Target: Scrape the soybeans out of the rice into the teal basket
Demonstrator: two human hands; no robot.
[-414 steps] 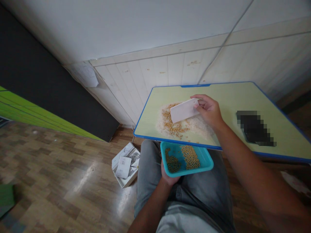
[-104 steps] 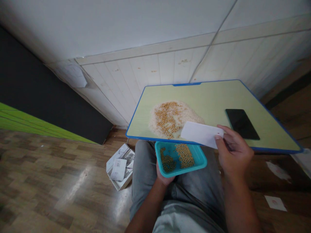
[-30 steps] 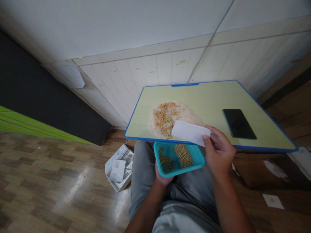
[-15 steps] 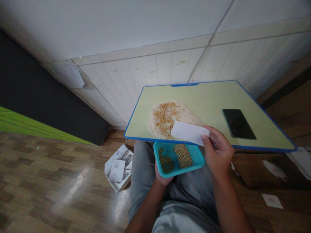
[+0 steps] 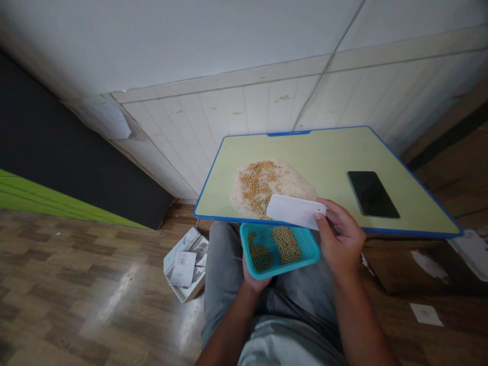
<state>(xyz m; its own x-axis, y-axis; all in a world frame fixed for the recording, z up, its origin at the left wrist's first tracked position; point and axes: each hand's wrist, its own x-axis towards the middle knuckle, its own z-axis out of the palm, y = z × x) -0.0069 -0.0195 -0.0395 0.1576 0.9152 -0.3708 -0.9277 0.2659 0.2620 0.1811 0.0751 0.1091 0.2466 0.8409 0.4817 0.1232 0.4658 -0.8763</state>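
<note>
Scraper between right fingers

One camera is riding on the person's head, looking forward and steeply down past the lap. It is sitting close above the left hand and right hand, so the tray and card they are gripping are landing mid-frame. The surface is filling the middle distance, the wall is crossing the top, and the floor is spreading off left, tilted.
</note>
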